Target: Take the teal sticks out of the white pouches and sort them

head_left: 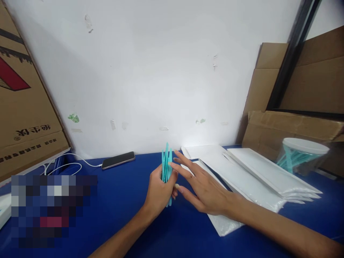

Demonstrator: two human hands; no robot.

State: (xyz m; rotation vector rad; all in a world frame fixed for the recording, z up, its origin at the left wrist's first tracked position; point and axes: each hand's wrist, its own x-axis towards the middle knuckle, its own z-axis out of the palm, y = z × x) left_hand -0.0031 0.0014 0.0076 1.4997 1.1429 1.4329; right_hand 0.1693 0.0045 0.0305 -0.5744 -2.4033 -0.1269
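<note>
My left hand [161,190] is closed around a bundle of thin teal plastic sticks [166,163], held roughly upright above the blue table. Their tops stand out over the fist at uneven heights, and a few lower ends show beneath it. Close against the bundle on its right is my right hand [205,186], fingers stretched and apart, fingertips by the sticks and my left thumb. Whether those fingertips touch a stick is hard to make out. Behind my right hand lie white padded mailer envelopes [239,179], overlapping in piles.
A clear container with a white top [306,146] holds more teal sticks at the right. A phone [118,160] with a white cable [77,154] lies by the wall. Cardboard boxes [27,100] stand at both sides. A blurred-out patch covers the table's left front.
</note>
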